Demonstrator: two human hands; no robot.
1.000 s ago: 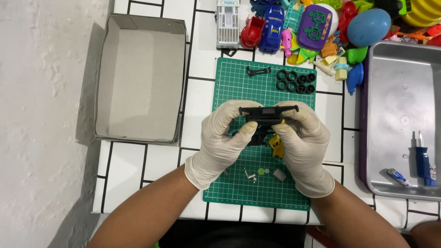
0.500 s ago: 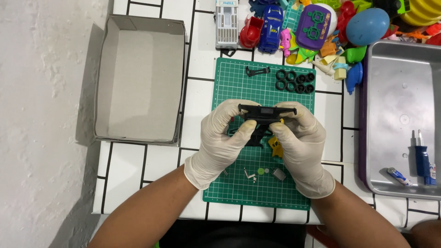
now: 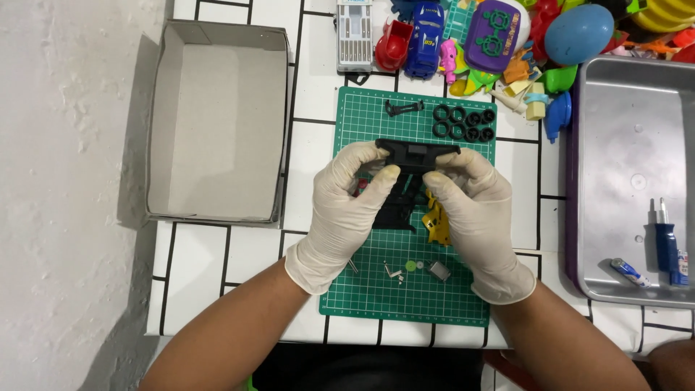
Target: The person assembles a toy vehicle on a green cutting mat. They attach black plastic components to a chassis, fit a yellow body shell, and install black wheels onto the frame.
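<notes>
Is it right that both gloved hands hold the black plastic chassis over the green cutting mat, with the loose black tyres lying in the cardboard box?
Not quite. In the head view the black tyres lie on the green cutting mat, at its far edge; the cardboard box has nothing in it. The left hand and right hand do hold the black chassis over the mat.

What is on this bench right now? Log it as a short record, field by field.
left hand: gloved, gripping the left end of the black plastic chassis
right hand: gloved, gripping its right end
work surface: green cutting mat on a white tiled table
on mat: black tyres, yellow part, small loose bits near the front edge
left of mat: empty cardboard box
right: metal tray holding a blue screwdriver
back: pile of colourful toys
</notes>
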